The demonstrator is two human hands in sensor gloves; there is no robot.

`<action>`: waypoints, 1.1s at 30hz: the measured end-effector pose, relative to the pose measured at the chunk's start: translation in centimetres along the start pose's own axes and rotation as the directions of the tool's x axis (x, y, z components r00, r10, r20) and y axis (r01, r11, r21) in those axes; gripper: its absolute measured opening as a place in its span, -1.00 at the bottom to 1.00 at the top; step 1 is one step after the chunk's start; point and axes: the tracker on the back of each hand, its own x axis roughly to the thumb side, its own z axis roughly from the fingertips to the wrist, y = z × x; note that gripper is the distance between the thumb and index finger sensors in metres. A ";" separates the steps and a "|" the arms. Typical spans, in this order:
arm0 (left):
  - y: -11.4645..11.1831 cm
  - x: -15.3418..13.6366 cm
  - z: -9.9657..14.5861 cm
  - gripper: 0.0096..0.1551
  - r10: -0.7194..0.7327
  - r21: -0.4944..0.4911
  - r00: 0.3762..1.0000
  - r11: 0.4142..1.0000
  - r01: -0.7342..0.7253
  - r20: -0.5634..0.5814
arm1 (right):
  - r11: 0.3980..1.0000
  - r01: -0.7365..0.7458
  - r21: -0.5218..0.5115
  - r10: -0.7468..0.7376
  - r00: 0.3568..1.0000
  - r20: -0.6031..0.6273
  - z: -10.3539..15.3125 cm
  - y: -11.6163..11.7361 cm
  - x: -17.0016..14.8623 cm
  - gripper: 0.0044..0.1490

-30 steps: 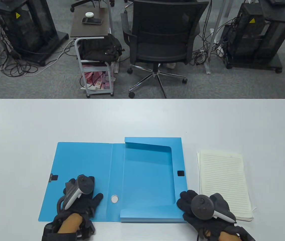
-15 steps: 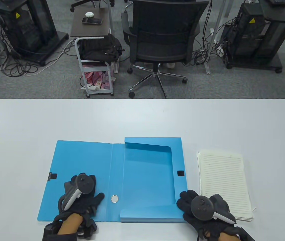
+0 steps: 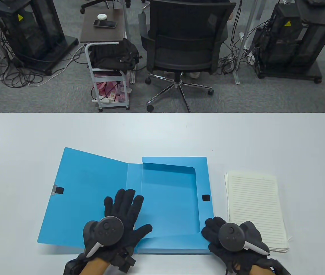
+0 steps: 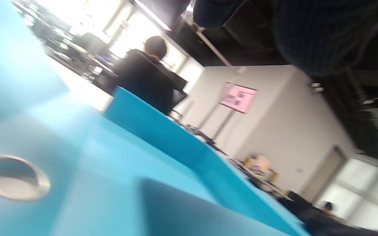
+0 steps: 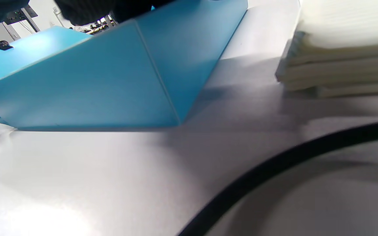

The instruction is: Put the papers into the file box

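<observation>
The blue file box (image 3: 169, 197) lies open on the table, its tray on the right and its lid (image 3: 85, 194) on the left, the lid's left edge lifted off the table. My left hand (image 3: 128, 207) lies flat with fingers spread over the spine and the tray's left wall. The left wrist view shows the spine's metal ring (image 4: 11, 177) and a tray wall (image 4: 162, 131). My right hand (image 3: 222, 227) rests on the tray's near right corner, thumb apart from it; that corner (image 5: 94, 82) fills the right wrist view. The stack of lined papers (image 3: 255, 206) lies right of the box, and also shows in the right wrist view (image 5: 343, 62).
The white table (image 3: 162, 134) stretches behind and beside the box. Beyond its far edge stand an office chair (image 3: 183, 48), a small cart (image 3: 108, 71) and two black racks on the floor.
My left hand has moved right off the lid onto the spine and spread flat. The lid's left side has risen off the table. My right hand and the papers have not moved.
</observation>
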 end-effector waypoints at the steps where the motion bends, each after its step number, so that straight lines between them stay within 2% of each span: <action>1: -0.2 0.3 0.0 0.15 0.076 0.014 0.997 0.997 -0.077 0.030 | 1.000 -0.003 0.000 0.003 1.000 0.001 0.0 0.0 0.0 -0.33; 3: -0.5 0.4 -0.2 0.18 0.202 -0.022 0.977 0.979 -0.201 0.070 | 1.000 -0.007 -0.002 0.007 1.000 0.000 0.0 0.0 0.0 -0.33; 5: -0.9 0.0 -0.3 0.22 0.311 -0.048 0.948 0.950 -0.309 0.062 | 1.000 -0.006 -0.003 0.006 1.000 -0.001 0.1 0.0 0.1 -0.33; 10: -1.3 -1.6 -0.1 0.23 0.357 -0.048 0.933 0.932 -0.358 -0.037 | 1.000 -0.005 -0.005 0.005 1.000 -0.001 0.1 0.1 0.1 -0.33; 14: -1.3 -2.3 -0.2 0.22 0.324 -0.059 0.944 0.943 -0.327 -0.060 | 0.999 -0.025 -0.035 0.025 1.000 0.004 0.3 0.1 0.1 -0.32; 16: -1.2 -2.3 -0.2 0.22 0.323 -0.063 0.945 0.943 -0.326 -0.058 | 1.000 -0.023 -0.007 0.023 1.000 0.020 0.7 -0.4 -0.1 -0.28; 20: -1.0 -2.4 -0.2 0.22 0.348 -0.049 0.936 0.935 -0.351 -0.053 | 0.981 -0.010 -0.196 -0.001 0.998 -0.055 1.8 -4.1 -1.2 -0.25; 22: -1.0 -2.4 -0.2 0.21 0.349 -0.057 0.936 0.934 -0.352 -0.054 | 0.966 -0.015 -0.257 -0.014 0.994 -0.110 2.1 -6.0 -2.0 -0.24; 24: -0.9 -2.3 -0.4 0.21 0.358 -0.063 0.932 0.931 -0.361 -0.054 | 0.952 -0.089 -0.293 0.042 0.986 -0.161 2.0 -7.9 -3.1 -0.22; 26: -0.8 -2.3 -0.4 0.22 0.364 -0.067 0.930 0.928 -0.367 -0.051 | 0.916 -0.234 -0.326 0.154 0.955 -0.253 1.4 -9.7 -4.3 -0.21; 30: -0.6 -2.3 -0.3 0.21 0.366 -0.064 0.930 0.928 -0.368 -0.043 | 0.883 -0.348 -0.313 0.238 0.909 -0.341 -0.4 -11.8 -5.9 -0.40; 32: -0.4 -2.3 -0.3 0.20 0.372 -0.070 0.927 0.925 -0.374 -0.041 | 0.853 -0.429 -0.299 0.278 0.857 -0.434 -2.4 -12.6 -7.2 -0.44; 33: -0.3 -2.3 -0.3 0.20 0.374 -0.072 0.927 0.924 -0.376 -0.041 | 0.846 -0.475 -0.241 0.328 0.821 -0.467 -3.7 -13.0 -8.1 -0.43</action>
